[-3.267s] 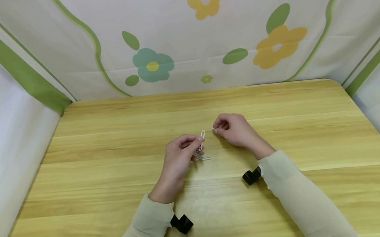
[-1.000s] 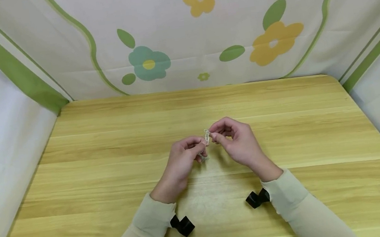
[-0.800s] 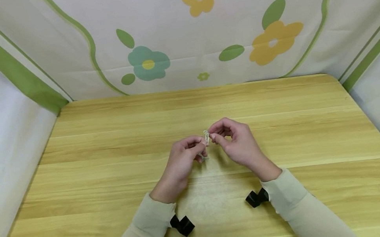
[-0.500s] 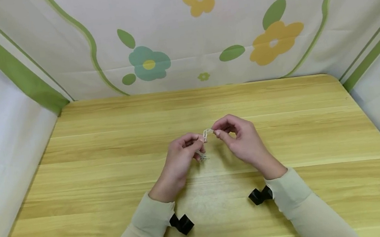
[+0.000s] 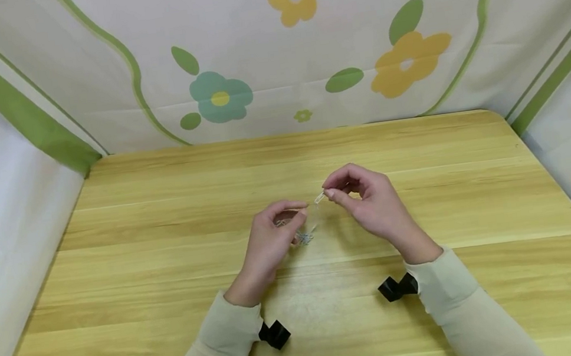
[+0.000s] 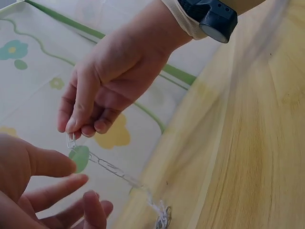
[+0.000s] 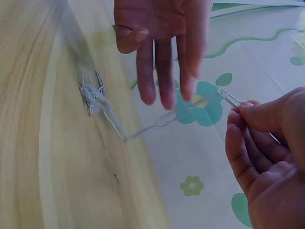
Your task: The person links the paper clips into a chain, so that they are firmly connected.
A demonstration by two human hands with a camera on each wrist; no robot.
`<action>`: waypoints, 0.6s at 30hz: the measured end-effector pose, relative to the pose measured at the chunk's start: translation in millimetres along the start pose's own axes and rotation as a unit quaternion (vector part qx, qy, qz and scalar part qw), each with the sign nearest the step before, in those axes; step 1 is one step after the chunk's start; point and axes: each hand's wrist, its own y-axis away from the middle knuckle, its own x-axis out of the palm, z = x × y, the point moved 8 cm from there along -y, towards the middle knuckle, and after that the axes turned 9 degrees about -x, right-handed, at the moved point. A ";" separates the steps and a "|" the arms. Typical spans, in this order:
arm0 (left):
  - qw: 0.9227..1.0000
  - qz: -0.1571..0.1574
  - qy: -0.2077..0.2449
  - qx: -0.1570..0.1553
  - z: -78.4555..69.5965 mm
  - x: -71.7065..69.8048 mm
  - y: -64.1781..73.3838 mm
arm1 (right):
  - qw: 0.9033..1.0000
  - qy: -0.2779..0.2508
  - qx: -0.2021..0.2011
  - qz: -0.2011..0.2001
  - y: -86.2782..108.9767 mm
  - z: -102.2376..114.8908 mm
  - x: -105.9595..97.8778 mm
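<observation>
A chain of linked paper clips (image 5: 319,198) hangs from my right hand (image 5: 371,200), whose thumb and forefinger pinch the end clip. In the right wrist view the clip (image 7: 228,98) juts from those fingertips. The chain slopes down to the tabletop, where its lower part lies bunched as a small heap of clips (image 7: 93,95). My left hand (image 5: 268,236) hovers beside the chain, fingers extended and thumb apart, gripping nothing. In the left wrist view the chain (image 6: 112,168) runs past its fingertips, blurred in places. From the head view, the left hand partly hides the heap.
The wooden table (image 5: 162,217) spreads out under both hands. Behind it hangs a white curtain (image 5: 269,43) with printed flowers, and fabric walls (image 5: 7,176) flank the sides. A black wrist camera (image 5: 275,335) sits below the left hand, another black camera (image 5: 397,288) below the right.
My right hand has moved up and right, drawing the end of the paper clip chain along. The left fingers, which pinched the chain before, have let go and spread apart.
</observation>
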 end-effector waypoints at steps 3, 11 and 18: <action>1.000 0.006 0.001 0.005 -1.1 1.2 1.1 | 1.000 0.016 0.014 0.023 0.5 -0.1 4.0; 1.000 0.024 0.002 0.014 0.1 7.5 0.6 | 0.998 0.030 0.019 0.047 2.9 -1.6 14.2; 0.999 0.029 0.001 0.015 2.1 8.6 -0.2 | 0.998 0.031 0.028 0.040 2.9 -5.6 13.1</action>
